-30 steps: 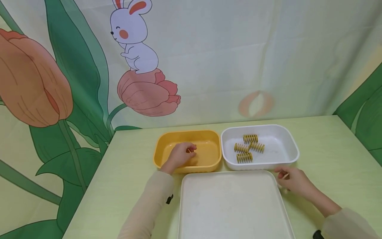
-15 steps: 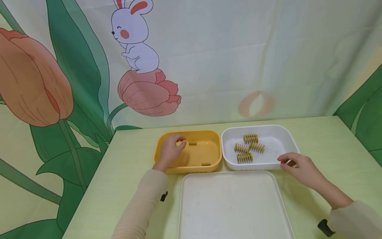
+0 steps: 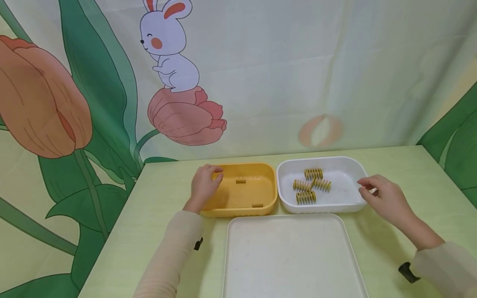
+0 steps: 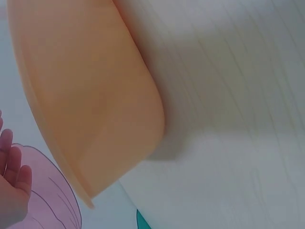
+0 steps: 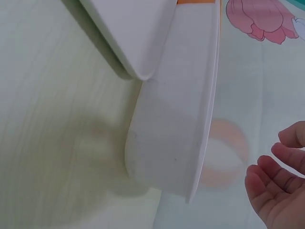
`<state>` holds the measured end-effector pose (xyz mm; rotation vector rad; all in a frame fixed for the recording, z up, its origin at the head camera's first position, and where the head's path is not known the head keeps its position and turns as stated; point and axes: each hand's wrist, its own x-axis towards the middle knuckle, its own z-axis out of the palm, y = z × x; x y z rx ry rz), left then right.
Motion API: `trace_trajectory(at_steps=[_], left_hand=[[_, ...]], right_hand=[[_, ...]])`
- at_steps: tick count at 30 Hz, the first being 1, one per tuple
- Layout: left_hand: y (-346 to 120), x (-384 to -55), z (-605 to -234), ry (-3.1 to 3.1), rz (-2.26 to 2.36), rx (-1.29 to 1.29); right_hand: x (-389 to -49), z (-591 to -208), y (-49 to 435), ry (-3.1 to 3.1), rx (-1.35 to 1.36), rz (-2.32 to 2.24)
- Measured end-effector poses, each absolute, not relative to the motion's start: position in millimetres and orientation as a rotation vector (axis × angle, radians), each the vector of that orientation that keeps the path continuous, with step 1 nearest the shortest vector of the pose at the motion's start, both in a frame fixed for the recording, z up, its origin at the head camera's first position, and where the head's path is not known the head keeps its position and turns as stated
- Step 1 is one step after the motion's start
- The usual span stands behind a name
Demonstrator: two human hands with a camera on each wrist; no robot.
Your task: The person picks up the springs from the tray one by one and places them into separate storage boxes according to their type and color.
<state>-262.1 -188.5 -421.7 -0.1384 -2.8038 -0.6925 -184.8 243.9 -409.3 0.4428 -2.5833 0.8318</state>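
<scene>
My left hand (image 3: pixel 203 186) hovers over the left end of the yellow bin (image 3: pixel 247 212), its fingers loosely bent and holding nothing. Two small, tightly coiled brass-coloured pieces, probably springs, lie in that bin: one near the back (image 3: pixel 240 181), one near the front (image 3: pixel 257 205). Beside it, the white bin (image 3: pixel 348 178) contains several larger gold springs (image 3: pixel 306 198), grouped on its left side. At that bin's right end is my right hand (image 3: pixel 385 200), also relaxed, with nothing between thumb and fingers. In the right wrist view, the right hand (image 5: pixel 281 186) appears apart from the white bin's wall (image 5: pixel 167 109).
A shallow white tray (image 3: pixel 290 256) lies in front of both bins, close to their front walls. The light green tabletop (image 3: pixel 421 186) ends at a printed curtain (image 3: pixel 261 82) behind the bins.
My left hand has moved left from the middle of the yellow bin, uncovering the two small coiled pieces. My right hand has risen and shifted right, from the tray's corner to the white bin's right end.
</scene>
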Motion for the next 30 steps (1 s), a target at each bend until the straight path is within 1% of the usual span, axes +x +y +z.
trace_trajectory(at_steps=[13, 21, 30], left_hand=[[-209.1, -262.8, -423.1, -2.830, -0.677, 0.008], [-225.4, -266.2, -423.4, -2.766, -0.587, 0.079], [-237.4, -265.9, -424.7, -2.826, -0.500, 0.197]], right_hand=[[-195.6, -408.0, 256.1, -2.665, 0.370, 0.768], [-211.2, -400.6, 266.3, -2.693, 0.363, 0.694], [-227.4, -405.4, 280.4, -2.809, 0.300, 0.562]])
